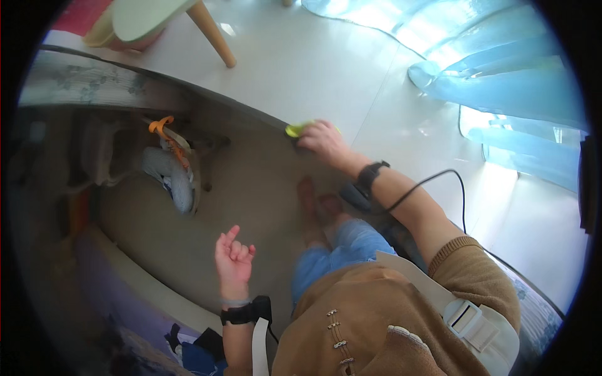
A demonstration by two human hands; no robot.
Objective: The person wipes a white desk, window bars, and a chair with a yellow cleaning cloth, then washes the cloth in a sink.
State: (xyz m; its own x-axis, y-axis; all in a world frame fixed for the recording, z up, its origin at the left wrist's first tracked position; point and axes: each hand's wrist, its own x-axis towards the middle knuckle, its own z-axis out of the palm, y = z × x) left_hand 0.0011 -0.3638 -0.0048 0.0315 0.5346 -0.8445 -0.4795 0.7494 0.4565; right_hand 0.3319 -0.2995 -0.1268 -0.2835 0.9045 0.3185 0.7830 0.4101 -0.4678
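My right hand (pixel 322 140) is closed on a yellow-green cloth or pad (pixel 295 129) at the edge of the pale glossy surface (pixel 338 84); its exact kind cannot be told. Some of it is hidden under my fingers. My left hand (pixel 235 256) is raised, palm up with fingers partly curled, and holds nothing. A black band with a device sits on each wrist. Left of centre, a striped grey-white stuffed item (pixel 176 183) with an orange strap (pixel 161 124) lies by a pale curved rim.
A pale green seat (pixel 146 16) with a wooden leg (pixel 214 35) stands at the upper left. Sheer blue curtains (pixel 508 89) hang at the upper right. A black cable (pixel 437 175) loops by my right arm. Dark clothes (pixel 200 355) lie at the lower left.
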